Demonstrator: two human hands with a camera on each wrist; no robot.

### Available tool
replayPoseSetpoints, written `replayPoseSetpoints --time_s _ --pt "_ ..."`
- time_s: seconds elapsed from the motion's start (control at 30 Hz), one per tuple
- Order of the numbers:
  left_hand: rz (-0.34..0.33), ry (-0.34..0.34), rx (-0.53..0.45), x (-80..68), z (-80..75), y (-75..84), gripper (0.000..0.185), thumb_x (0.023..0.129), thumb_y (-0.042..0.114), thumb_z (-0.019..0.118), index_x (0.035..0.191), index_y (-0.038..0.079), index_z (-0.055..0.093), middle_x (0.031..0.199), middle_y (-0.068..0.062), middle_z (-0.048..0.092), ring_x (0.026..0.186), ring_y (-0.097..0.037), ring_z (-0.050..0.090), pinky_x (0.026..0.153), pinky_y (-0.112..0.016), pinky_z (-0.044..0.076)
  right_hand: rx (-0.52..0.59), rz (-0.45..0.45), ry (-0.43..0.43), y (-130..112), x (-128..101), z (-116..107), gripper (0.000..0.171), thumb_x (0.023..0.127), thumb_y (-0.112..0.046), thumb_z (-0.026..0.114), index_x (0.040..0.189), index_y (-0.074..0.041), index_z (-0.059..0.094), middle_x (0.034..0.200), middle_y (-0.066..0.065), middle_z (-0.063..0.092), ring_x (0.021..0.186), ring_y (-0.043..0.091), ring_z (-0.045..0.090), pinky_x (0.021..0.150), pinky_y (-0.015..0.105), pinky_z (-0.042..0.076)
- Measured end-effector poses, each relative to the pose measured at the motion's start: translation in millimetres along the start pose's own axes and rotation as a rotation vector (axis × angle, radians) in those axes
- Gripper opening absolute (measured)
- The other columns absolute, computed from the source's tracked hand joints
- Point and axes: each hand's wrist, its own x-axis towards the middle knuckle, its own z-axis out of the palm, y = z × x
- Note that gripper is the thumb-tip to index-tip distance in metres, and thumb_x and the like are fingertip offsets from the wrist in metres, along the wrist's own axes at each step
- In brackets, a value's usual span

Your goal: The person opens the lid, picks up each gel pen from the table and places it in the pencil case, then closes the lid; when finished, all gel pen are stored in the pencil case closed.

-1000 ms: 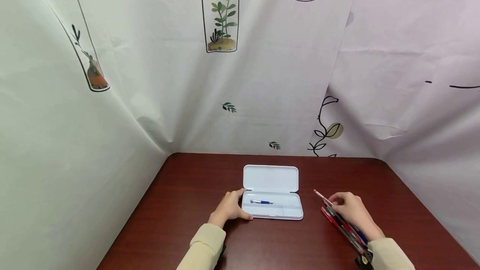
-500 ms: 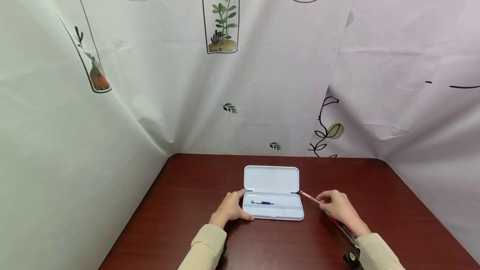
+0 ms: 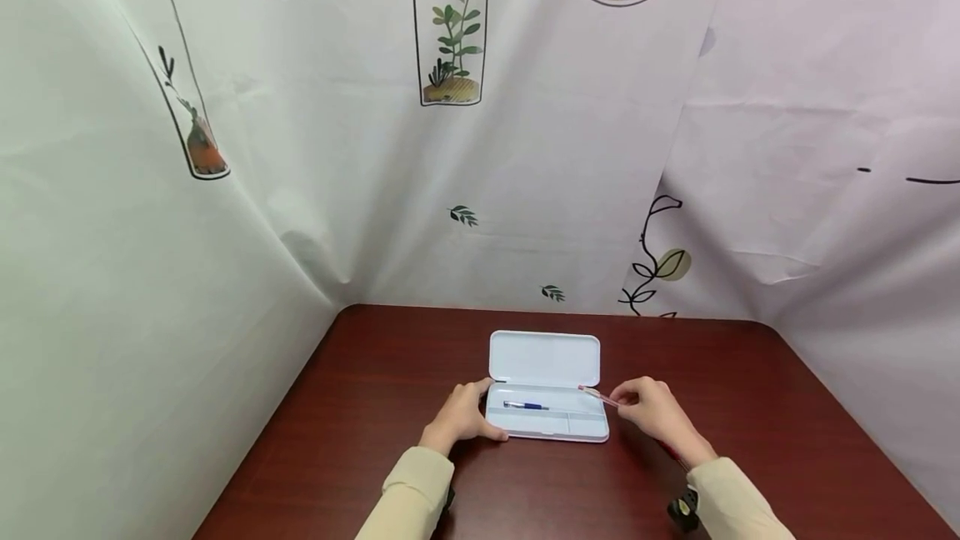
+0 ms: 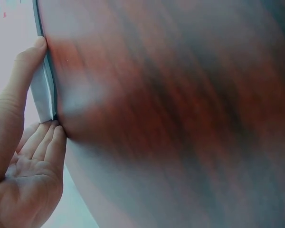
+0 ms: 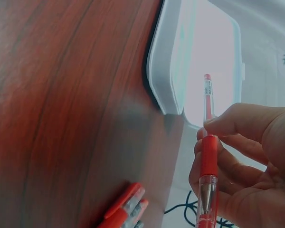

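A pale blue pencil case (image 3: 555, 435) lies on the table with its lid (image 3: 544, 358) raised towards the back. In its long compartment rests a blue pen (image 3: 526, 406). My left hand (image 3: 459, 419) grips the case's left end, thumb at the front corner and fingers at the back. Between thumb and fingers my right hand (image 3: 656, 413) pinches a clear-barrelled red pen (image 5: 209, 156). The pen's far end hangs over the case's right side, tilted.
Several loose pens (image 5: 123, 209) with red parts lie on the brown table (image 3: 360, 407), mostly hidden by my right forearm in the head view. A white printed cloth (image 3: 375, 190) hangs behind and beside the table. A dark wrist camera (image 3: 683, 509) sits under the right sleeve.
My right hand has moved left with the red pen, away from the loose pens, bringing the pen's end over the case. The left hand has stayed on the case.
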Motion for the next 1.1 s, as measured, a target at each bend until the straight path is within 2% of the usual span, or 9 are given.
replayPoseSetpoints --time_s 0.23,0.5,0.77,1.1 --pt "-0.001 0.000 0.013 1.7 -1.9 0.2 0.090 0.056 0.029 0.096 0.132 0.000 0.057 0.117 -0.012 0.067 0.099 -0.020 0.061 0.089 -0.037 0.051 0.017 -0.040 0.019 -7 9 15 0.010 0.078 0.002 0.071 0.081 -0.008 0.074 0.071 -0.003 0.065 0.065 0.009 0.052 0.058 0.022 0.044" --pt "-0.003 -0.003 0.007 0.6 0.1 0.7 0.088 0.057 0.030 0.096 0.131 0.001 0.058 0.116 -0.011 0.067 0.096 -0.018 0.060 0.088 -0.036 0.051 0.041 -0.081 -0.018 -18 16 27 0.015 0.078 0.007 0.067 0.082 -0.005 0.075 0.074 -0.001 0.065 0.066 0.009 0.050 0.058 0.023 0.044" --pt "0.018 0.003 0.007 2.8 -1.3 3.5 0.086 0.057 0.029 0.096 0.130 0.002 0.058 0.114 -0.011 0.068 0.095 -0.018 0.061 0.088 -0.035 0.051 0.022 -0.124 -0.057 -25 24 31 0.018 0.079 0.009 0.064 0.085 -0.004 0.075 0.077 0.002 0.067 0.065 0.010 0.048 0.058 0.022 0.042" --pt "-0.013 -0.009 0.002 -1.3 -1.6 4.0 0.090 0.058 0.029 0.096 0.132 -0.001 0.056 0.116 -0.012 0.067 0.095 -0.019 0.060 0.088 -0.036 0.051 -0.022 -0.219 -0.064 -36 30 48 0.015 0.080 0.009 0.065 0.083 -0.004 0.074 0.076 0.001 0.068 0.067 0.008 0.050 0.060 0.022 0.044"
